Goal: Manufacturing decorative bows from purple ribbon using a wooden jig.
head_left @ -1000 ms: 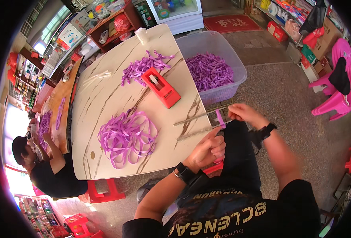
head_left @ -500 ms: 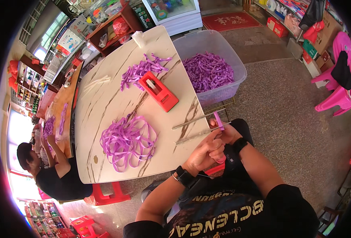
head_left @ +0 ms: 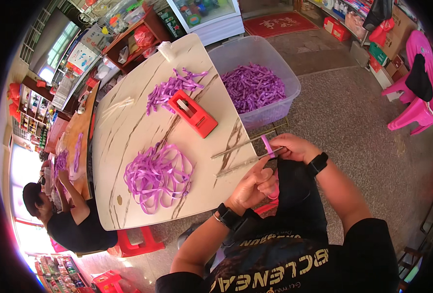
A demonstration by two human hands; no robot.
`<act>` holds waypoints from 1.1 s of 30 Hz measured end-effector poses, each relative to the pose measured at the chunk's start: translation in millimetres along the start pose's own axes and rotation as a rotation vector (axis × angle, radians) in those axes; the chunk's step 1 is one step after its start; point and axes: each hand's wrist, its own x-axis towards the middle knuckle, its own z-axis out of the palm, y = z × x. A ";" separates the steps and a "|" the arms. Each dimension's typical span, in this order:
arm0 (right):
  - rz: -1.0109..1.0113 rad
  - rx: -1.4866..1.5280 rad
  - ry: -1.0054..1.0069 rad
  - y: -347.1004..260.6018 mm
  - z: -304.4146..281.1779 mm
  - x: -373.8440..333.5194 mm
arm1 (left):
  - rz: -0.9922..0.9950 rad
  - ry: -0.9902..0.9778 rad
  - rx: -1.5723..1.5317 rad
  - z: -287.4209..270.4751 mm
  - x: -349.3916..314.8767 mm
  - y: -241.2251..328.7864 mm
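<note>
We saw the fingers of the right hand [head_left: 295,147] drawn together just off the counter's right edge, apparently pinched on a purple strip [head_left: 267,145]. The strip ran across two thin rods [head_left: 241,166] that jutted past that same edge of the counter [head_left: 128,132]. On the left hand [head_left: 252,188], we made out the index finger stretched toward the nearer rod and the others curled in toward the palm; whether they gripped anything, we could not tell.

We judged that the rods stuck out beyond the counter so that fingers could pass all round them, and that their spacing held the strip flat. The left index finger seemed placed to steady the nearer rod.

We noted the right forearm reaching up and inward from outside the counter, its wrist turned so the fingers faced the counter. The left forearm rose beside the counter's near edge, knuckles up.

Farther out, we found a loose ribbon heap [head_left: 158,178] on the counter's near part, a red dispenser [head_left: 193,114] and a pile of short strips [head_left: 174,90] toward its far part, and a filled tub [head_left: 294,90] beyond its right edge.
</note>
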 end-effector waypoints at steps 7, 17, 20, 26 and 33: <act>0.007 -0.183 0.088 -21.2 7.2 -16.9 | 0.003 -0.017 -0.024 -1.5 0.8 -1.0; -0.174 -0.648 0.250 -26.7 22.0 -24.4 | 0.007 -0.033 -0.017 -3.0 0.0 -0.6; -0.259 -0.685 0.241 -25.9 22.4 -24.6 | 0.009 -0.024 -0.006 -1.6 0.3 -0.3; -0.328 -0.685 0.214 -20.2 16.7 -21.0 | 0.005 -0.027 -0.012 -1.3 0.7 0.3; -0.034 -0.418 0.152 -23.0 13.2 -21.3 | 0.013 0.023 -0.012 -1.6 -0.5 -0.3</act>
